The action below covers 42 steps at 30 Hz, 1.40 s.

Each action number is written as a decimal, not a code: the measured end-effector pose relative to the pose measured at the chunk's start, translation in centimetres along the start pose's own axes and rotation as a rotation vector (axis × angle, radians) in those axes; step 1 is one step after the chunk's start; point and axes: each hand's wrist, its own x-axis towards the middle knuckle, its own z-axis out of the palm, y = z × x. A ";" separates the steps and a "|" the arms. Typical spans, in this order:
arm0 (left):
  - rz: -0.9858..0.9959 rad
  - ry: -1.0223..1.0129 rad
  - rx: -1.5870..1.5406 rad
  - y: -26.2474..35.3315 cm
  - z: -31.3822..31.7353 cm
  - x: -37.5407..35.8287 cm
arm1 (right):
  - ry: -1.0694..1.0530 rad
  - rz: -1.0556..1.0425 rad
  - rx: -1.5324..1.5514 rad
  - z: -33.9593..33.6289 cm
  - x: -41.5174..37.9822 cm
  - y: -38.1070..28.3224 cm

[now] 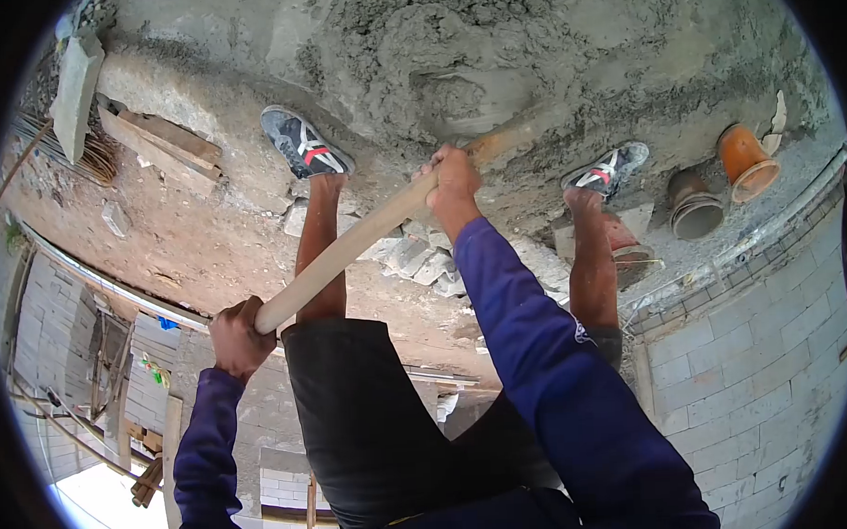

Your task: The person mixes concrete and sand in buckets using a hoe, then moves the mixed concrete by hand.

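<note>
My left hand point(242, 338) is closed around the near end of a long wooden tool handle point(348, 247). Further along, my right hand point(453, 189) wraps the same handle. Beyond it, the shaft is smeared with grey and slants toward the wet grey mortar point(518, 37) on the ground. What head the tool has I cannot make out; mortar blends with it. A smooth-edged hollow point(474, 99) shows in the mix beside the shaft. My feet stand apart, the left shoe point(307, 143) and right shoe point(609, 169) at the mortar's near edge.
An orange bucket point(748, 164) and a grey bucket point(695, 206) lie tilted at the right, with another bucket point(634, 257) nearer my leg. Broken concrete pieces point(423, 260) line the ground between my feet. Wood planks point(163, 148) and coiled rods point(93, 164) lie left. Block walls point(753, 365) stand behind.
</note>
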 end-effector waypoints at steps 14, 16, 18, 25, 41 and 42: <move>-0.089 -0.305 -0.556 20.6 10.5 -4.1 | -0.084 -0.568 -0.290 -12.2 -3.6 -17.2; -0.225 -0.360 -0.557 21.1 12.0 -8.2 | -0.113 -0.513 -0.410 -12.8 -2.2 -13.6; -0.350 -0.415 -0.611 21.9 13.0 -11.7 | -0.114 -0.421 -0.501 -13.2 0.2 -8.8; -0.403 -0.345 -0.685 23.6 11.7 -16.1 | -0.174 -0.331 -0.569 -12.9 -5.0 -7.5; -0.482 -0.439 -0.644 22.9 -0.6 -2.5 | -1.255 -0.488 0.127 -13.1 25.5 -1.6; -0.477 -0.450 -0.646 23.5 -1.3 -2.1 | -1.424 -0.367 0.391 -12.5 25.0 -1.5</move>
